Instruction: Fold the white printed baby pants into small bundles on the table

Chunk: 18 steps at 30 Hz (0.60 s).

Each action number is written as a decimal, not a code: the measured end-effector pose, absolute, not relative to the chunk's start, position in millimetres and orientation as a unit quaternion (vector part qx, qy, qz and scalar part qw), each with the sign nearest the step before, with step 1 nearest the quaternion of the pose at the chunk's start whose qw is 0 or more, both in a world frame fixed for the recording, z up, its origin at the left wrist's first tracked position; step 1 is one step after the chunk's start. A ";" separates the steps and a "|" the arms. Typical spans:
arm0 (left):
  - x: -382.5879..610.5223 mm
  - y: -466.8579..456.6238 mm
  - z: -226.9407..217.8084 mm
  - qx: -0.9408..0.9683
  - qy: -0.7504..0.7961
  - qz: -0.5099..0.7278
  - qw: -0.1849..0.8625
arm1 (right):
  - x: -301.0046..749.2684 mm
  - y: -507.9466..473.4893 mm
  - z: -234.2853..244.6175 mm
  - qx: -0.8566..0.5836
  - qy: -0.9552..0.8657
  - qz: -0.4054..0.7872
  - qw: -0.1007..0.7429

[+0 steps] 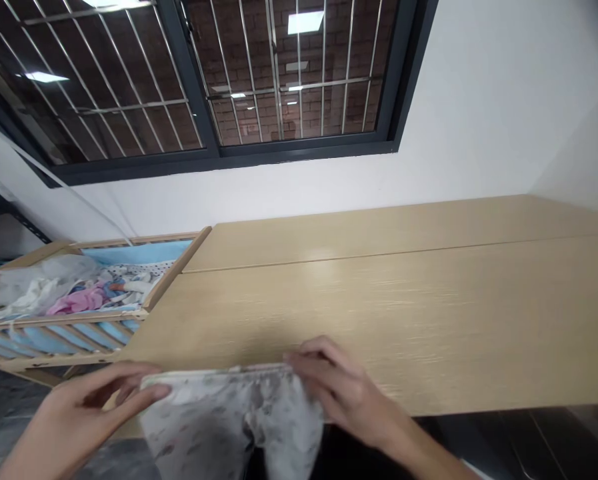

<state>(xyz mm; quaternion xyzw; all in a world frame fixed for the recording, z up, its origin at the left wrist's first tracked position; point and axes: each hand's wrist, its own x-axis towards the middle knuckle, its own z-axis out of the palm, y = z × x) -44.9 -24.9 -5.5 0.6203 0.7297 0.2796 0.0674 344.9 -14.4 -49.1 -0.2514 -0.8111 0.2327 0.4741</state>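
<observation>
A pair of small white patterned pants (pixel 199 413) hangs between my hands at the near edge of the wooden table, waistband up and the legs parting below. My left hand (pixel 93 413) pinches the left end of the waistband between thumb and fingers. At the other end, my right hand (pixel 341 390) has its fingers closed on the waistband's corner. The lower ends of the legs run out of view at the bottom.
The light wooden table (pixel 379 300) stretches right along the white wall (pixel 479 100). A wooden crib (pixel 143 307) with blue lining adjoins it at left, holding pink cloth (pixel 83 298), other fabrics and a clear plastic bag (pixel 53 273). Above is a barred window (pixel 299 150).
</observation>
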 end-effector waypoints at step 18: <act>69.6 175.2 -24.6 0.793 0.544 0.211 0.176 | 412.8 178.5 -63.5 -0.460 -0.807 0.225 0.295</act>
